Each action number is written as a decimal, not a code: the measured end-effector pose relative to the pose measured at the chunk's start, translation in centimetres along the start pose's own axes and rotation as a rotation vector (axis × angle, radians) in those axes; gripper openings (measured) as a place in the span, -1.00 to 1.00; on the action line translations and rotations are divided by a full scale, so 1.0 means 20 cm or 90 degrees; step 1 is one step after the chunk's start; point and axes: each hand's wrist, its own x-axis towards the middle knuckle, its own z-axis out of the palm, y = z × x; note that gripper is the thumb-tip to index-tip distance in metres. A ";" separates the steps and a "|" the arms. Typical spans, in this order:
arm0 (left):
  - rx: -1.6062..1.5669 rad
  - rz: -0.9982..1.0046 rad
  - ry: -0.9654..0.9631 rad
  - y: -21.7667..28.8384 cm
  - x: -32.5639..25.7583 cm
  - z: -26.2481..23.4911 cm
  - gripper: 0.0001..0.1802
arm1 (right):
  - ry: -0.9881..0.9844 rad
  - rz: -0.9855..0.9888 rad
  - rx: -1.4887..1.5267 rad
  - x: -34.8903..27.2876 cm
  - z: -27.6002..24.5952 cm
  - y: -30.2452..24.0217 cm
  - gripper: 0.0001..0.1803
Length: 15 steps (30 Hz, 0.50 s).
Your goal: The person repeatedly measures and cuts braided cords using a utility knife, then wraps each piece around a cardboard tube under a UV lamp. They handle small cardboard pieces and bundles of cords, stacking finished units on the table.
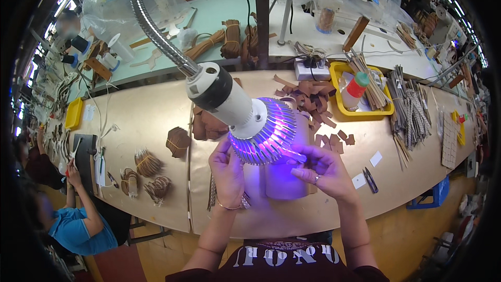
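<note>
A lamp (266, 130) with a finned silver head glows purple between my hands and covers part of what lies beneath. My right hand (329, 172), with a ring on one finger, pinches the end of a thin narrow strip (295, 155) lit violet by the lamp. To the left of the lamp's rim, my left hand (228, 177) is raised with curled fingers; their tips are partly behind the rim, and what they hold is hidden. Below the lamp sits a smooth block-like form (287, 185) in purple light. Thin braided strips (212, 190) lie by my left wrist.
Brown strip bundles (148, 162) lie left, loose brown pieces (308, 94) behind the lamp. A yellow tray (386, 107) holds a red-and-green-topped bottle (356, 91). Snips (370, 180) lie right. A co-worker in a blue shirt (83, 232) sits at far left.
</note>
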 end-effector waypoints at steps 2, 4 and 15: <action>-0.003 0.003 0.002 -0.01 -0.04 0.00 -0.76 | 0.007 0.013 0.047 -0.01 0.01 0.04 -0.57; 0.000 0.010 0.002 -0.04 -0.07 -0.01 -0.77 | 0.039 0.007 0.015 -0.01 0.02 0.07 -0.63; -0.172 -0.218 -0.034 -0.09 -0.12 -0.13 -0.70 | 0.072 0.021 0.096 -0.04 -0.09 0.16 -0.73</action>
